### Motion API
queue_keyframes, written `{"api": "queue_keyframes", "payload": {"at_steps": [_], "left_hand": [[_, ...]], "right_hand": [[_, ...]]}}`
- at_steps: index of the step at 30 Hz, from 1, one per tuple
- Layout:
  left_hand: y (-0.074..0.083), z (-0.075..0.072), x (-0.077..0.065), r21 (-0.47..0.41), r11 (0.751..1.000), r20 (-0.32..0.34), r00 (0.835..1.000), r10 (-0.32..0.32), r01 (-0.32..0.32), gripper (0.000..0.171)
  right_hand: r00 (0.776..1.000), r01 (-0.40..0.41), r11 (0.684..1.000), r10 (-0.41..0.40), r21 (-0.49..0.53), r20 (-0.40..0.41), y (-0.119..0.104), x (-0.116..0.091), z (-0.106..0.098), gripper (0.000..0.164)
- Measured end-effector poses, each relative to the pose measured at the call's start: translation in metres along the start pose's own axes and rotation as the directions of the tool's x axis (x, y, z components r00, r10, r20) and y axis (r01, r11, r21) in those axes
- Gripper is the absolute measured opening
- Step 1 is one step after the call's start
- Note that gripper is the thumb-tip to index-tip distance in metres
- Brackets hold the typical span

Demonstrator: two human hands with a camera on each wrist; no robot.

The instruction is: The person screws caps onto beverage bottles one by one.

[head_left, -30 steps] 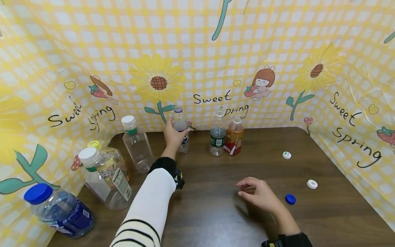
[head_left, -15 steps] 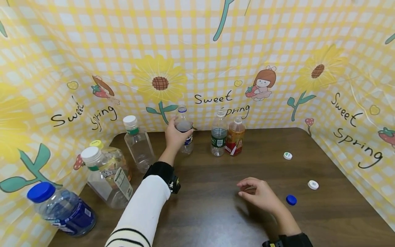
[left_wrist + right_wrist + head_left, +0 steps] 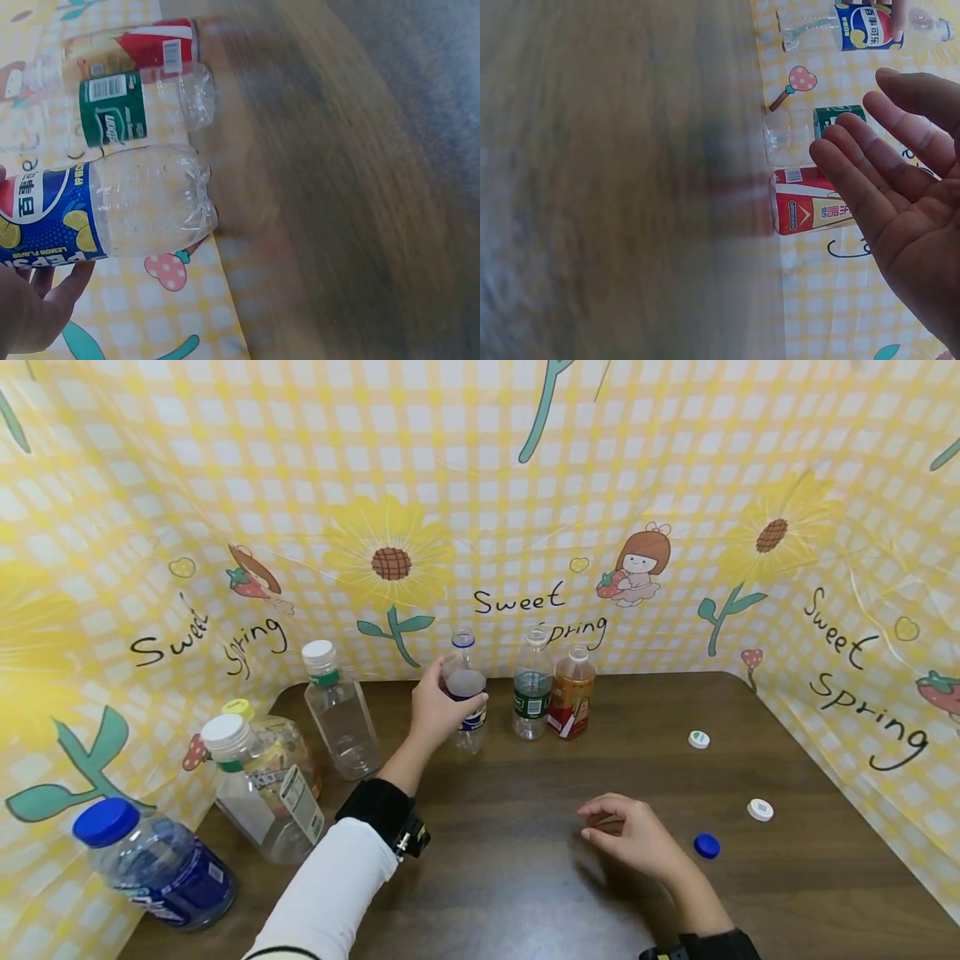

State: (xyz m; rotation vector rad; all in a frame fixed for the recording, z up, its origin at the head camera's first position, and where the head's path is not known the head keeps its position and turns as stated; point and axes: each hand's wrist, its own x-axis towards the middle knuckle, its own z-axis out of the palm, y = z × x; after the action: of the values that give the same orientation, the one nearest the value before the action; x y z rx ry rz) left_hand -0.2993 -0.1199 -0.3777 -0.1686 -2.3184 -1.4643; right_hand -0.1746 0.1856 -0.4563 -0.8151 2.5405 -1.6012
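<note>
My left hand (image 3: 438, 710) grips a clear, uncapped Pepsi bottle (image 3: 146, 202) with a blue lemon-flavour label, held upright around its upper body near the back of the table. Whether its base touches the table I cannot tell. Just right of it stand a clear bottle with a green label (image 3: 531, 703) and a bottle with an orange and red label (image 3: 572, 702), both without caps. My right hand (image 3: 633, 837) holds nothing; its fingers are loosely bent over the table. A blue cap (image 3: 707, 846) lies beside the right wrist.
Two white caps, one farther back (image 3: 698, 740) and one nearer (image 3: 760, 810), lie on the right. Along the left stand capped bottles: a tall clear one (image 3: 345, 727), a wide clear one (image 3: 262, 810), a yellow-capped one (image 3: 288, 743) and a blue-labelled one (image 3: 168, 877). Checked cloth (image 3: 480, 485) hangs behind.
My left hand has carried the Pepsi bottle to the right and a little nearer to me, closer to the green-labelled bottle. The right hand has stayed in place.
</note>
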Motion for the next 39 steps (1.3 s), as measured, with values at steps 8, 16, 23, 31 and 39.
{"api": "queue_keyframes", "payload": {"at_steps": [8, 16, 23, 31, 39], "left_hand": [[0.005, -0.004, -0.02, -0.052, 0.997, 0.058, 0.997, 0.06, -0.057, 0.076], [0.011, -0.007, -0.042, -0.057, 0.996, 0.102, 0.992, 0.067, -0.062, 0.071], [0.016, -0.007, -0.067, -0.026, 0.996, 0.117, 0.99, 0.084, -0.082, 0.075], [0.025, -0.01, -0.094, -0.061, 0.994, 0.142, 0.985, 0.099, -0.091, 0.078], [0.03, -0.017, -0.109, -0.097, 0.988, 0.177, 0.975, 0.137, -0.122, 0.079]], "right_hand": [[1.0, 0.0, 1.0, 0.0, -0.007, 0.005, 0.0, -0.002, -0.002, 0.021], [1.0, -0.009, 1.0, 0.009, -0.022, 0.013, 0.0, -0.002, -0.003, 0.021], [1.0, 0.009, 0.999, -0.008, -0.042, 0.019, 0.001, -0.002, -0.003, 0.021], [0.999, 0.029, 0.999, -0.028, -0.04, 0.03, 0.001, -0.002, -0.003, 0.021], [0.999, 0.03, 0.997, -0.027, -0.068, 0.041, 0.002, -0.004, -0.003, 0.021]]}}
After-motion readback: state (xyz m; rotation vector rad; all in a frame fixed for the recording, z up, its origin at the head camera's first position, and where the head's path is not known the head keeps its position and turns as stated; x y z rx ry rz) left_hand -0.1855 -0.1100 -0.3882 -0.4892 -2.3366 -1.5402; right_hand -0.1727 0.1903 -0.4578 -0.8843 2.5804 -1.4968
